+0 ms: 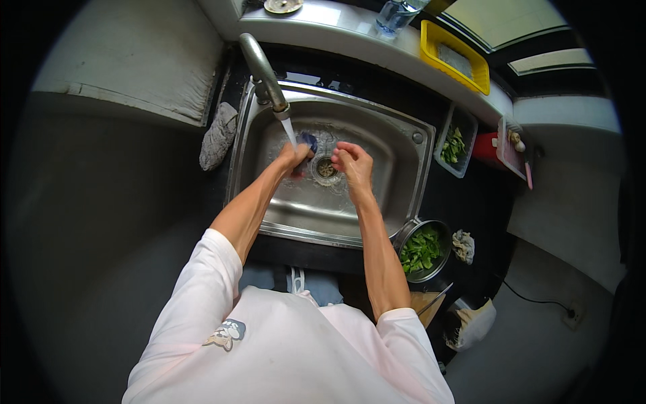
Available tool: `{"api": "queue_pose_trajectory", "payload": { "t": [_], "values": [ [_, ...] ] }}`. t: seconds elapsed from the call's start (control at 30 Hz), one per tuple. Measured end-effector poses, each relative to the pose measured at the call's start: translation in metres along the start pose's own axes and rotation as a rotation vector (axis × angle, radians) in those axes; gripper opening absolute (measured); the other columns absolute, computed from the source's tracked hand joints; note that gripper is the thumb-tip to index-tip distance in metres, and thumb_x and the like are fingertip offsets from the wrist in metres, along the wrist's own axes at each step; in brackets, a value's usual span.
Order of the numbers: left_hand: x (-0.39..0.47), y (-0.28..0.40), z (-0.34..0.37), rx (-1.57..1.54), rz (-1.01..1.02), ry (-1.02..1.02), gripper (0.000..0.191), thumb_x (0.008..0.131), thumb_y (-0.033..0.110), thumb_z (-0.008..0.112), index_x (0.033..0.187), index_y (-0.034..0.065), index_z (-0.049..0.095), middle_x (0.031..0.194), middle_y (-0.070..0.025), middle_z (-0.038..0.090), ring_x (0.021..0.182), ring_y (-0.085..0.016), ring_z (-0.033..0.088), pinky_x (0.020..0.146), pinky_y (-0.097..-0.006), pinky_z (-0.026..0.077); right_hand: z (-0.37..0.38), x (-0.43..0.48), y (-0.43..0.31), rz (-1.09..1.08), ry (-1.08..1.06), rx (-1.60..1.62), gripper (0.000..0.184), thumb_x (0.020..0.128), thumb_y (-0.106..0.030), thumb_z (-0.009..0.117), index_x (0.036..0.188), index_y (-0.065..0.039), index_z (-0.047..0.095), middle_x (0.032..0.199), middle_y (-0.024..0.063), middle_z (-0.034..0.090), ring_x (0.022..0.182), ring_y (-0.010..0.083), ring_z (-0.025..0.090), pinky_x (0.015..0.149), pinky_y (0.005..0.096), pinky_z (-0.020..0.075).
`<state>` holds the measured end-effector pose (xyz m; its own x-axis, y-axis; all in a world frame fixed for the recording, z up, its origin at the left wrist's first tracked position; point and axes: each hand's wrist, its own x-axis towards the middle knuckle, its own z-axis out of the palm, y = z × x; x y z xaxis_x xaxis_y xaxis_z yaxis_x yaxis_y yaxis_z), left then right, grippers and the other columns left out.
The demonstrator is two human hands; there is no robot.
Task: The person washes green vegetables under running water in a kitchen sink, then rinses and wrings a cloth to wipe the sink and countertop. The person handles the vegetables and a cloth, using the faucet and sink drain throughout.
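Note:
Water runs from the metal faucet (266,76) into a stainless steel sink (313,214). My left hand (295,155) is under the stream, gripping a small dark blue object (308,140) that looks soft, perhaps a cloth or a scrubber. Most of that object is hidden by the hand. To the right of the drain strainer (326,167), my right hand (355,164) hovers with its fingers curled inward; I see nothing in it, though the palm is turned away. Bits of debris lie in the strainer.
Right of the sink stand a metal pot of cut greens (421,250), a crumpled rag (463,246) and a clear container with leaves (456,144). A knife (435,299) rests by a cutting board (426,308). A grey cloth (218,136) lies left; a yellow basket (479,76) sits on the ledge.

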<state>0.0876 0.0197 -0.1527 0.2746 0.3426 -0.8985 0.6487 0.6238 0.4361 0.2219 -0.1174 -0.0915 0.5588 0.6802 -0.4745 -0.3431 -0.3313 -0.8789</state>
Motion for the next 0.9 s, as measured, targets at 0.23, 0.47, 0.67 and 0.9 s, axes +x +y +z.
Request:
{"api": "queue_pose_trajectory", "payload": {
  "t": [0.23, 0.47, 0.67, 0.9],
  "values": [
    [-0.034, -0.102, -0.021, -0.597, -0.301, -0.223, 0.038, 0.093, 0.033, 0.065, 0.114, 0.0012, 0.063, 0.090, -0.0118, 0.069, 0.081, -0.032, 0.072, 0.074, -0.0469, 0.064, 0.087, 0.044, -0.050, -0.437, -0.154, -0.577, 0.029, 0.101, -0.016, 0.064, 0.124, 0.001, 0.067, 0.102, 0.0107, 0.070, 0.090, 0.0184, 0.068, 0.083, 0.0322, 0.0561],
    [-0.073, -0.108, -0.014, -0.882, -0.274, -0.276, 0.039, 0.092, 0.034, 0.066, 0.108, -0.0013, 0.062, 0.093, -0.0142, 0.069, 0.081, -0.032, 0.071, 0.075, -0.0466, 0.064, 0.131, 0.067, -0.057, -0.660, -0.231, -0.919, 0.046, 0.092, -0.032, 0.078, 0.124, -0.002, 0.065, 0.117, 0.0199, 0.066, 0.101, 0.0350, 0.069, 0.087, 0.0441, 0.0563],
    [-0.089, -0.108, -0.021, -1.028, -0.156, -0.429, 0.039, 0.095, 0.036, 0.063, 0.107, -0.0009, 0.062, 0.090, -0.0130, 0.068, 0.078, -0.030, 0.069, 0.072, -0.0428, 0.063, 0.133, 0.093, -0.042, -0.680, -0.234, -0.750, 0.047, 0.093, -0.029, 0.079, 0.123, 0.006, 0.069, 0.109, 0.0231, 0.072, 0.088, 0.0278, 0.073, 0.076, 0.0386, 0.0584],
    [-0.098, -0.107, -0.030, -1.163, -0.131, -0.685, 0.043, 0.097, 0.040, 0.060, 0.109, -0.0016, 0.062, 0.088, -0.0129, 0.067, 0.079, -0.029, 0.068, 0.069, -0.0406, 0.064, 0.128, 0.118, -0.054, -0.220, -0.276, -0.547, 0.092, 0.094, -0.053, 0.075, 0.150, 0.011, 0.041, 0.115, 0.0156, 0.070, 0.093, 0.0189, 0.069, 0.080, 0.0330, 0.0570]
  ]
}}
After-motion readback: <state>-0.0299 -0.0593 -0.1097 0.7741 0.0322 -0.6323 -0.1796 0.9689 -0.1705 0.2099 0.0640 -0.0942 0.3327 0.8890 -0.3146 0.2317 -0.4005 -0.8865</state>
